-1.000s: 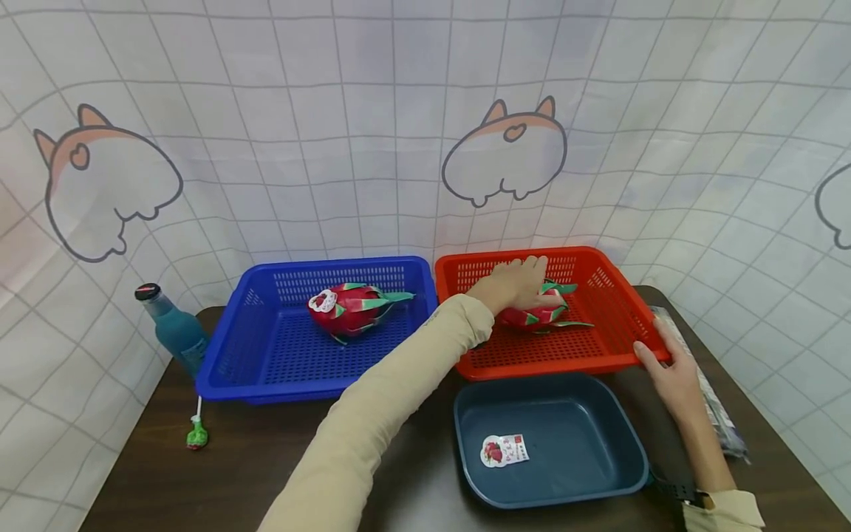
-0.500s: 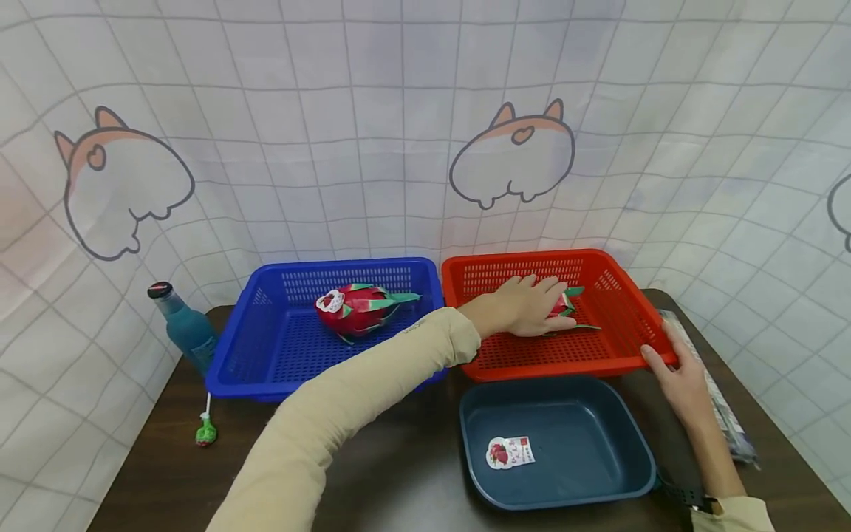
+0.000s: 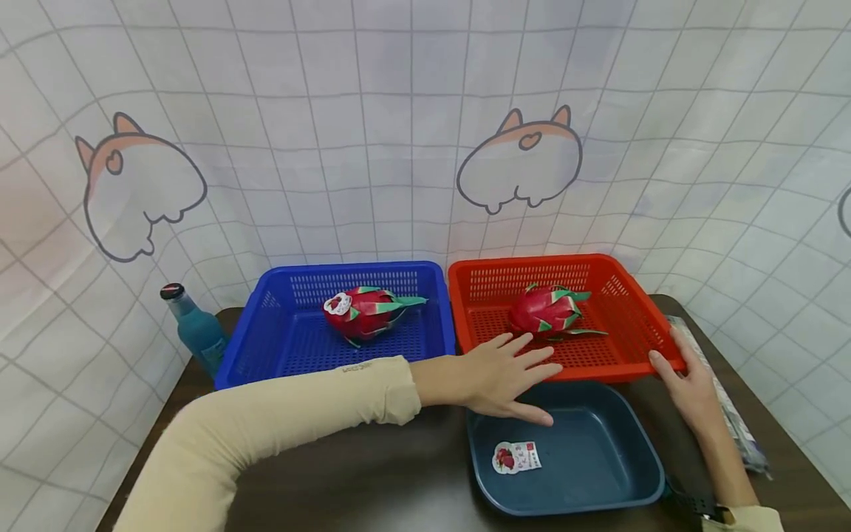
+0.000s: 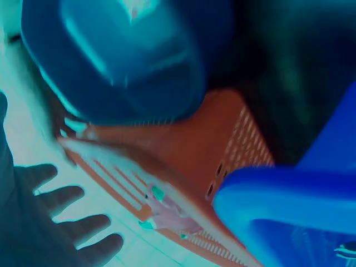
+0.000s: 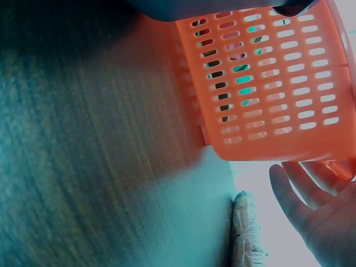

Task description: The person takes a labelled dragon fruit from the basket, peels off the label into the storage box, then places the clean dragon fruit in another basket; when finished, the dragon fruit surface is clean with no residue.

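My left hand hovers with fingers spread above the red basket's front rim and the back of a dark blue tray. It holds nothing. A dragon fruit lies in the red basket, green tips pointing right. My right hand grips that basket's front right corner, thumb at the rim; in the right wrist view the fingers meet the corner. Left of it, a blue basket contains another dragon fruit bearing a white label. A similar label lies in the tray.
A blue bottle with a dark cap stands left of the blue basket. A clear plastic package lies along the dark table's right edge. A white gridded cloth hangs behind the baskets.
My left hand has come off the dragon fruit in the red basket and moved toward me, fingers spreading. The right hand has stayed at the basket's corner. The head view has shifted slightly.
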{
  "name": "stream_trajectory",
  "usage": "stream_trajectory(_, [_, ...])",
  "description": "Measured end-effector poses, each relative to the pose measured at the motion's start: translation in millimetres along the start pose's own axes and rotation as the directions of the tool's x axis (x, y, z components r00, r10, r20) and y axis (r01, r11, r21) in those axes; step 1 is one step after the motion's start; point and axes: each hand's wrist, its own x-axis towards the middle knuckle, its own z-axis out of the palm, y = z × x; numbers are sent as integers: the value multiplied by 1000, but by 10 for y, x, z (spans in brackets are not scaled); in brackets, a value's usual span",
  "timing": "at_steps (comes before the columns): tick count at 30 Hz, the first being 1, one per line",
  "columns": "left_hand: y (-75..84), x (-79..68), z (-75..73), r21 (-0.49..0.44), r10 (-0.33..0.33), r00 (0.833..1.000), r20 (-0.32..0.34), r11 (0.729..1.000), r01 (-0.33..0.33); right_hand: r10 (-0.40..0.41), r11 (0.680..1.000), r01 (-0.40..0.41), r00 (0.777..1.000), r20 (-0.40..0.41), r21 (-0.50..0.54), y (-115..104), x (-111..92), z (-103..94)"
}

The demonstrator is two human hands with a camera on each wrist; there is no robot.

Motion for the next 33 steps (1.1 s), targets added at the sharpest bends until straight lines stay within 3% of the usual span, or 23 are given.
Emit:
stream_trajectory(4, [6,-179,64,37,40,996,-80,999,-37,-4,1000,4,1000,1,0,-1,-3,-11])
stream_trajectory(8, [-40,-291,105,14,18,988,-152,1000,-16,-88,996,88,996,0,-27,-10,39,-63])
stream_trajectory(14, [-178,-494,176,-97,-109,969,-222,991,89,-95,990,96,995,8,-104,-175,20,-269])
stream_trajectory(19, [-301,-771,236,-200,-218,941,-258,965,168,-141,982,141,990,14,-128,-500,-55,-376])
stream_trajectory(24, [-395,-1103,349,-261,-319,893,-317,935,241,-266,958,266,964,16,-104,-867,-149,-267])
stream_trajectory(28, [-449,-1365,450,-314,-412,847,-335,897,312,-353,930,354,935,29,-97,-1026,-255,-147])
stream_trajectory(33, [-518,-1659,582,-368,-501,798,-335,849,379,-380,911,392,918,108,-129,-1179,-320,-41])
